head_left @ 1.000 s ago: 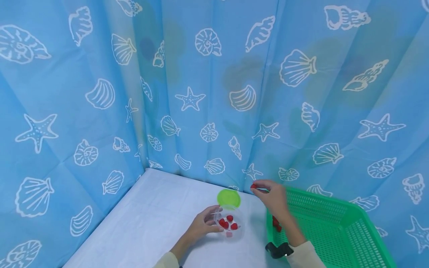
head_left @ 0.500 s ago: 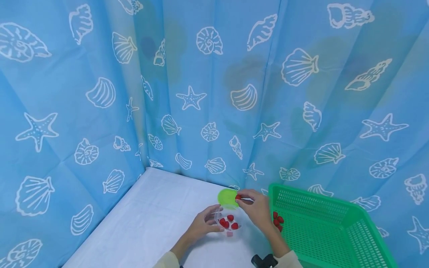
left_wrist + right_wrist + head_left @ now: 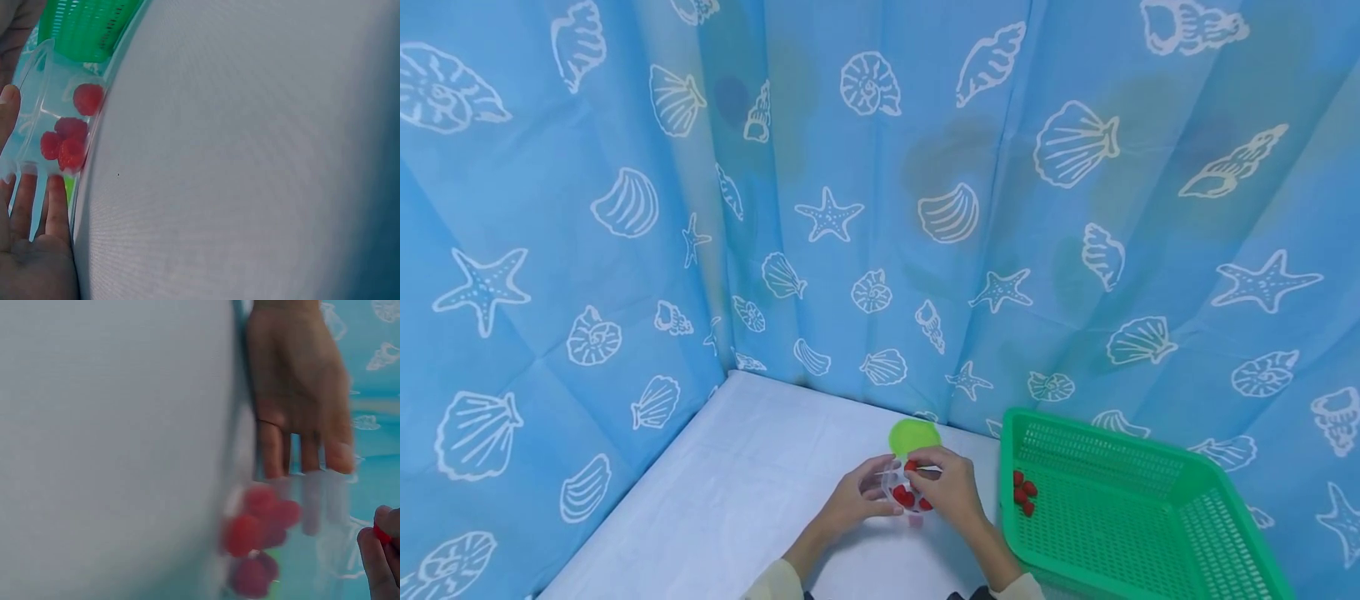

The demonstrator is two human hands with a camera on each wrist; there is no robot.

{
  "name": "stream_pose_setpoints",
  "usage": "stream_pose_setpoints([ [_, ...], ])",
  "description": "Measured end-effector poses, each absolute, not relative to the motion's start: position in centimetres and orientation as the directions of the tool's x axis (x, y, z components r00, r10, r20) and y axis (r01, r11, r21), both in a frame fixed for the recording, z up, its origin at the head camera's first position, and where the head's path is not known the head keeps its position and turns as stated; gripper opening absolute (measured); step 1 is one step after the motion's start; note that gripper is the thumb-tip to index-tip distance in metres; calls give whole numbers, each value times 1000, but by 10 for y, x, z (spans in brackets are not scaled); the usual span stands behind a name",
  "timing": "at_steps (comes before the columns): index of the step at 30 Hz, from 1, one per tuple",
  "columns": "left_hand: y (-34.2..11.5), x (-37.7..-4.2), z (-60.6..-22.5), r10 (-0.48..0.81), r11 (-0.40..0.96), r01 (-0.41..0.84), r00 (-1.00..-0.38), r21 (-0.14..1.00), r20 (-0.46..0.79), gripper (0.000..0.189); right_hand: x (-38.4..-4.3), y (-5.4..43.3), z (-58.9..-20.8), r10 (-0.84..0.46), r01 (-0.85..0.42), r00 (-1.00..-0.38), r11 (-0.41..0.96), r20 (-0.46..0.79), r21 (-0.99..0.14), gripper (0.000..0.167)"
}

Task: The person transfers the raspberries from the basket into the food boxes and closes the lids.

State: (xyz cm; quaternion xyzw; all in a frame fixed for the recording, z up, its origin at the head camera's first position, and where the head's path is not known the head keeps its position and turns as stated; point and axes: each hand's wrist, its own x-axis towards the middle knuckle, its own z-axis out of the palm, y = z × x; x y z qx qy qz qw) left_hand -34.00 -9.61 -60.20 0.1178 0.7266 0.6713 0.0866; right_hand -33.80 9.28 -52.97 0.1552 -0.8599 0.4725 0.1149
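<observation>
A clear plastic tub (image 3: 57,94) with several raspberries (image 3: 72,154) at its bottom stands on the white table. My left hand (image 3: 848,500) holds it from the left, fingers along the far side and thumb on the near side. Over the tub's mouth, my right hand (image 3: 957,497) pinches one raspberry (image 3: 911,467) between thumb and fingertips. The right wrist view shows that raspberry (image 3: 380,535) at its right edge, apart from those in the tub. Part of the tub is hidden behind my right hand in the head view.
Just behind the tub lies a round lime-green lid (image 3: 914,434). A green mesh basket (image 3: 1138,500) stands to the right, with several raspberries (image 3: 1022,493) in its left corner. Blue curtains (image 3: 880,250) with shell prints border the table (image 3: 730,500) at the back and left.
My right hand has moved left and down from the basket's edge to above the tub, carrying the raspberry. My left hand keeps its place on the tub.
</observation>
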Motion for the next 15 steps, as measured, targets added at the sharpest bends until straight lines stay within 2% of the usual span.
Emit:
stream_pose_setpoints([
  [4, -97, -341, -602, 295, 56, 55, -955, 997, 36, 76, -339, 89, -540, -190, -362, -932, 534, 309, -764, 25],
  [15, -99, -344, -604, 310, 47, 61, -950, 997, 43, 82, -338, 86, -548, -269, -438, -899, 581, 346, -686, 20],
])
